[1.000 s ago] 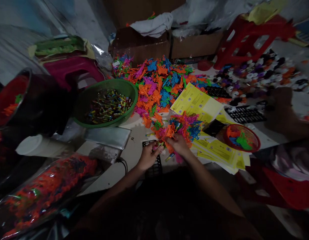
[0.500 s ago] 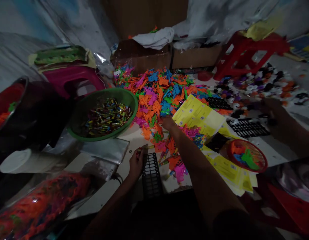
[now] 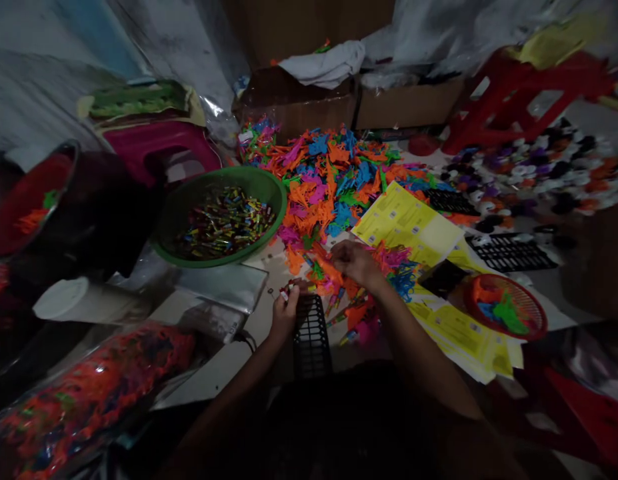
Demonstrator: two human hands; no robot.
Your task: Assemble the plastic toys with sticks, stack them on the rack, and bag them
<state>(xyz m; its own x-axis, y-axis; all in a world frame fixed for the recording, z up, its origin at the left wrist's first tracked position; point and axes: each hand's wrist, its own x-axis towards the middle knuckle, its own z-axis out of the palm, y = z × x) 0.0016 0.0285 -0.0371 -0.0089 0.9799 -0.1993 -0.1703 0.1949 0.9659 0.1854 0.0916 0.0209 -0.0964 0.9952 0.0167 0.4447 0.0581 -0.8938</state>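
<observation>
My left hand is closed around small tubes with red and white labels, just left of the top end of a black slotted tray. My right hand has its fingers bent and pinched together over the near edge of a heap of coloured plastic pieces. An orange piece lies right at its fingertips; what the fingers grip is hard to see in the dim light. Between the hands and the tray lie loose pieces and several labelled tubes.
A green basin of small tubes stands left of the heap. Yellow printed sheets and a red basket lie to the right. Farther right are another black tray and a co-worker's dark arm. A filled plastic bag sits front left.
My right hand has drawn back from the heap toward me, and its fingers now show. My left hand stays by the tray, its tubes more visible. The view has shifted slightly.
</observation>
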